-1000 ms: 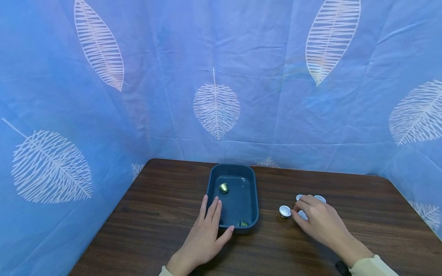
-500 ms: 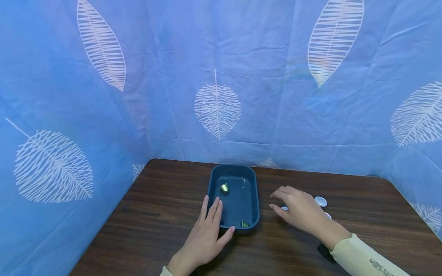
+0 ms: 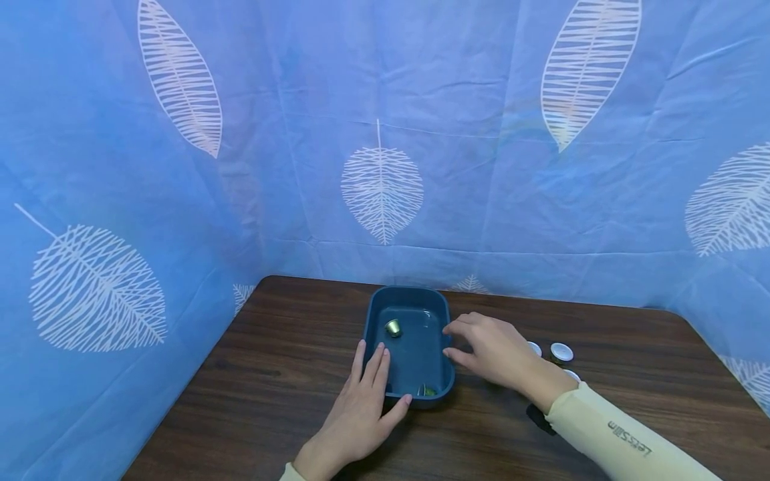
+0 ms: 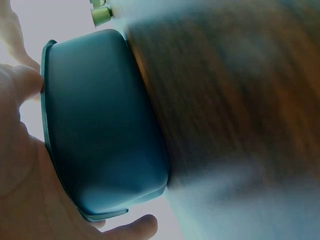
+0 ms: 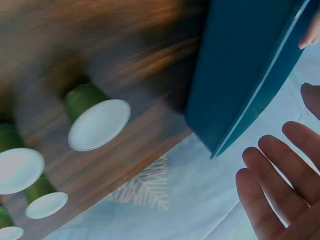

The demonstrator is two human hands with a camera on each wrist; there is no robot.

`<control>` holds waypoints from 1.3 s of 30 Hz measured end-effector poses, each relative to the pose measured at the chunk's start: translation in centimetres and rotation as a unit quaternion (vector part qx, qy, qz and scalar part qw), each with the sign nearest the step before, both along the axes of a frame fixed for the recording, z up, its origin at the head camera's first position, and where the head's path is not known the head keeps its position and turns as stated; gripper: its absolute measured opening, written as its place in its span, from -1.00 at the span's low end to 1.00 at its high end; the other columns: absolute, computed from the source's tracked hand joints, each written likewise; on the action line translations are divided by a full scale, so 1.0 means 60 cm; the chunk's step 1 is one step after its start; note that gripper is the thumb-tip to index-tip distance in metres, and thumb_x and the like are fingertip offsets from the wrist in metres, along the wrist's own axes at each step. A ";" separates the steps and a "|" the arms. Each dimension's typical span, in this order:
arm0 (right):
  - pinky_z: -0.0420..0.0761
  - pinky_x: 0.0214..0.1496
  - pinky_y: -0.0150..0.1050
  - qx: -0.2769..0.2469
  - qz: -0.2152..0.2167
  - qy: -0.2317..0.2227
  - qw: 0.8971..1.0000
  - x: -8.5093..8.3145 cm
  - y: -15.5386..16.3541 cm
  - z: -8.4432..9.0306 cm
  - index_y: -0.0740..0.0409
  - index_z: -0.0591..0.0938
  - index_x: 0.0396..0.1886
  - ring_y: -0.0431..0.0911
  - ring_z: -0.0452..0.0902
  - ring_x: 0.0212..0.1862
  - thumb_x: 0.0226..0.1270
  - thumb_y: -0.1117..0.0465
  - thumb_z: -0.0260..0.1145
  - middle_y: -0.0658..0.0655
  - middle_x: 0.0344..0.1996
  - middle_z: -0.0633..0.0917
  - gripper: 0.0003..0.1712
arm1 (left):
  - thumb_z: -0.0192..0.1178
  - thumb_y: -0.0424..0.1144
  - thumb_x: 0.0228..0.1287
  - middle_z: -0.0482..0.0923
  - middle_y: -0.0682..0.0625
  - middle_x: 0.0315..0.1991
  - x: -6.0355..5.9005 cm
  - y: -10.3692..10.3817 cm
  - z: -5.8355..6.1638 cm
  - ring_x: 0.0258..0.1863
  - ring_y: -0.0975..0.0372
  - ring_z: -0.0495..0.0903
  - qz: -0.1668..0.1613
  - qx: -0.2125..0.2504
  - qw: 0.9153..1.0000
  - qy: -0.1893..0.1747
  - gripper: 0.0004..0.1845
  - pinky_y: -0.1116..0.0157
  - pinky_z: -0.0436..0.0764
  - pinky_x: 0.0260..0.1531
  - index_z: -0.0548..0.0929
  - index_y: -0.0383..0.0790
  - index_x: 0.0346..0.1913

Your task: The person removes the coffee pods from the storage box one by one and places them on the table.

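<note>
A dark teal tray (image 3: 410, 294) stands mid-table, with two green-gold coffee capsules (image 3: 393, 327) inside. My left hand (image 3: 356, 417) rests over its near left corner, fingers straight along the rim and thumb on the near edge. My right hand (image 3: 484, 347) is at the right rim, thumb and forefinger spread apart. In the right wrist view, nothing shows between these fingertips (image 5: 292, 131). Several green coffee capsules (image 5: 100, 122) with white lids are right of the tray, some partly hidden by my right forearm in the head view.
The dark wooden table (image 3: 289, 347) runs back to a blue curtain (image 3: 289, 187) with white leaf prints. Curtain also hangs along the left and right sides. A black band (image 3: 540, 419) shows under my right wrist.
My right hand has moved left from among the coffee capsules to the tray's right rim. More of the capsules behind it show now. My left hand has stayed on the tray.
</note>
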State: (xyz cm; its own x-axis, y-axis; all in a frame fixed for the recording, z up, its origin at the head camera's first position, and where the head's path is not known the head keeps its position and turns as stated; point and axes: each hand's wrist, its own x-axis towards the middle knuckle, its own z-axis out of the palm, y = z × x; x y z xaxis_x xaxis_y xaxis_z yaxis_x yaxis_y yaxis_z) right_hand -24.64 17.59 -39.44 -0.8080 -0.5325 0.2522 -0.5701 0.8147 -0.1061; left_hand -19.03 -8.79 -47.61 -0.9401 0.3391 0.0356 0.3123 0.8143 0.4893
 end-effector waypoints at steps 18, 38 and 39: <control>0.78 0.19 0.10 0.040 0.014 -0.108 0.993 -0.039 -0.068 0.005 0.05 0.79 0.24 0.13 0.74 0.28 0.40 -0.02 0.55 0.19 0.23 0.79 -0.51 | -0.03 0.36 0.63 -0.05 -0.14 0.79 -0.001 -0.005 -0.007 0.80 -0.12 -0.33 -0.002 -0.003 1.000 0.001 -0.06 -0.31 0.27 0.58 0.10 -0.22 0.74; 0.69 0.33 0.20 0.053 -0.011 -0.186 0.981 -0.080 -0.130 -0.011 0.11 0.70 0.37 0.19 0.64 0.39 0.39 0.00 0.57 0.24 0.35 0.71 -0.38 | -0.05 0.36 0.63 -0.08 -0.11 0.80 -0.007 -0.005 -0.002 0.80 -0.09 -0.38 -0.008 -0.008 1.000 -0.006 -0.07 -0.32 0.27 0.57 0.08 -0.19 0.75; 0.68 0.35 0.21 0.052 -0.013 -0.187 0.981 -0.083 -0.133 -0.015 0.10 0.69 0.38 0.19 0.63 0.40 0.39 0.00 0.57 0.24 0.35 0.71 -0.37 | -0.05 0.36 0.63 -0.09 -0.10 0.80 -0.007 -0.005 -0.002 0.80 -0.09 -0.38 -0.008 -0.009 1.000 -0.007 -0.07 -0.32 0.26 0.58 0.07 -0.19 0.75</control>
